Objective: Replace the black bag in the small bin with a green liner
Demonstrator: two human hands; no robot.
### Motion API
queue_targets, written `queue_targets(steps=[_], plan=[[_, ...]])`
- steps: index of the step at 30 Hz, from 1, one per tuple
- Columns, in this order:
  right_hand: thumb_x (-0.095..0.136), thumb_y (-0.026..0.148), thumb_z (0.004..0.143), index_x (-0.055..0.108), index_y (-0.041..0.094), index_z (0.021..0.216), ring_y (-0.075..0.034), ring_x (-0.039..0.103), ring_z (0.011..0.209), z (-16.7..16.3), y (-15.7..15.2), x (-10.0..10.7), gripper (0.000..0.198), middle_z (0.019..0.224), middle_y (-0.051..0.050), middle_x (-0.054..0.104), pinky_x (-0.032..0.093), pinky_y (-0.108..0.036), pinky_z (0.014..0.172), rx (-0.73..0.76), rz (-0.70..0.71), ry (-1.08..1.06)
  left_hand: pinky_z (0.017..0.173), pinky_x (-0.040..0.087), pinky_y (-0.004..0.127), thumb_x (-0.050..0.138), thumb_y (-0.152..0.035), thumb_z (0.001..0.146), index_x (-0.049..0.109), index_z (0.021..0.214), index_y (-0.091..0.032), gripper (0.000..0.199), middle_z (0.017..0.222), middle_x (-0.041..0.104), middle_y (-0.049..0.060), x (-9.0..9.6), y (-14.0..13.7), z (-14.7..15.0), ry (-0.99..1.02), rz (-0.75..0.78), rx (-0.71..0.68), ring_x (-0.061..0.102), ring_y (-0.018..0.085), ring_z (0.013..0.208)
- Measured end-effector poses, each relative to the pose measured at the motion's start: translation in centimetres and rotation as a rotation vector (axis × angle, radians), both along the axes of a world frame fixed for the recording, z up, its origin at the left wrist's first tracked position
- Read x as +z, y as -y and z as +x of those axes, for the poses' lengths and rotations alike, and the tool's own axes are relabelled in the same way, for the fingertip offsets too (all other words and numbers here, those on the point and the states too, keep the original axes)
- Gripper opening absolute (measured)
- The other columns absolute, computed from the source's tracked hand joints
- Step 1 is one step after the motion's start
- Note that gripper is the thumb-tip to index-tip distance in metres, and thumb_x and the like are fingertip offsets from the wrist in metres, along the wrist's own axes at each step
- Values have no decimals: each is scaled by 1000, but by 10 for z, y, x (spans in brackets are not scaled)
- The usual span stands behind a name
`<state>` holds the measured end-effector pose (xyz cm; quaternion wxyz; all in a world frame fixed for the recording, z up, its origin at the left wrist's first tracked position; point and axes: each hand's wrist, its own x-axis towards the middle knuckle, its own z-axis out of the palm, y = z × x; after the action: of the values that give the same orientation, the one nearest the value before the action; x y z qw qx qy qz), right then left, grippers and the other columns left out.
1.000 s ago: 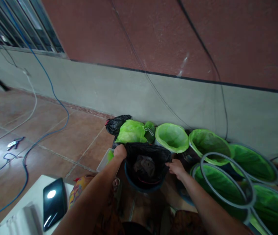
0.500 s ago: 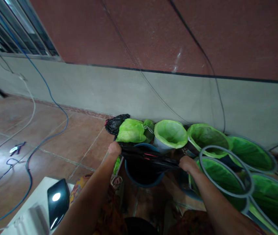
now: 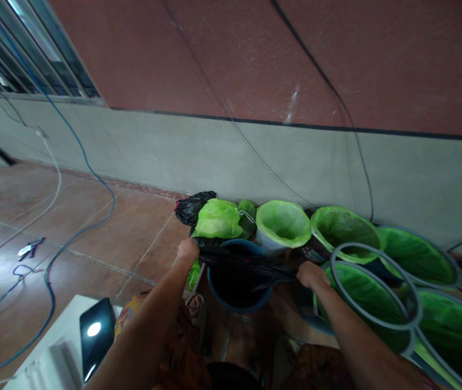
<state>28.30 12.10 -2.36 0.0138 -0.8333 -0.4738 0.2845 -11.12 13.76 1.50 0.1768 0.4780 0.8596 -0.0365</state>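
A black plastic bag (image 3: 247,264) is stretched flat between both hands over a blue bucket (image 3: 236,290) on the floor. My left hand (image 3: 188,249) grips the bag's left edge at the bucket's rim. The bag's right edge is gripped by my right hand (image 3: 311,273). The bag's mouth is pulled nearly closed, and the bucket's dark inside shows below it.
Several round containers lined with green bags (image 3: 283,222) stand along the wall to the right, with grey rings (image 3: 375,287) on some. A tied green bag (image 3: 218,218) and a black bag (image 3: 192,206) lie behind the bucket. Blue and white cables (image 3: 47,265) cross the tiled floor; a phone (image 3: 95,336) lies lower left.
One second ago the bag hung open in the bucket. Both hands have since pulled its edges up and apart, drawing the mouth into a flat band.
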Motion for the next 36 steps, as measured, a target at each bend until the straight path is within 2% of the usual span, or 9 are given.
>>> queue_targets(steps=[6,8,10,13,16,17,21,27,36], plan=[[68,10,60,62,16,51,-33,70,90,-7,2,19,13,74,-15,71,52,-36,75,233,-57,122,87,54,34,57,-18,83,69,115,-11,35,118,69,21,27,-2,8,-30,0,-30,66,32,112],[68,14,65,70,17,65,-28,70,91,-16,3,29,4,79,-13,72,51,-33,77,327,-21,144,87,53,35,53,-17,84,69,115,-11,35,117,69,20,39,-3,16,-76,27,-74,66,31,111],[61,17,76,74,18,84,-25,69,95,-31,4,39,16,92,-12,74,49,-31,81,441,78,167,88,52,34,47,-16,87,69,113,-11,34,115,70,18,49,-1,29,-104,73,-157,67,29,108],[47,20,90,72,20,103,-21,66,100,-61,6,51,28,105,-9,72,46,-30,89,569,248,116,90,50,31,42,-22,93,71,107,-15,34,108,73,12,57,7,57,-21,128,-483,68,23,103],[45,20,92,72,21,102,-19,64,99,-92,11,51,29,107,-7,71,44,-29,91,725,302,13,91,50,29,48,-21,90,75,98,-17,28,104,75,8,46,22,86,234,-61,-980,68,20,98],[46,19,92,72,20,102,-19,63,100,-101,13,47,27,107,-7,70,43,-29,92,777,298,-8,90,51,28,52,-21,88,76,94,-18,25,101,75,7,38,28,94,262,-106,-1026,68,20,96],[54,18,87,70,20,109,-23,57,111,-127,21,23,27,113,-9,66,40,-32,96,911,244,-5,86,55,37,61,-17,79,69,108,-9,31,109,71,18,1,47,111,117,-246,-993,67,29,102],[53,19,87,62,17,122,-30,51,117,-142,20,-3,36,126,-14,60,38,-42,94,927,157,149,102,44,50,61,-19,81,62,116,-8,37,124,62,22,-36,54,108,34,-137,-955,57,33,119],[40,13,90,70,18,106,-28,60,110,-145,11,-14,34,112,-12,70,35,-42,95,855,67,143,112,32,57,57,-20,85,68,108,-13,27,116,70,16,-47,44,112,111,-260,-890,62,31,117]])
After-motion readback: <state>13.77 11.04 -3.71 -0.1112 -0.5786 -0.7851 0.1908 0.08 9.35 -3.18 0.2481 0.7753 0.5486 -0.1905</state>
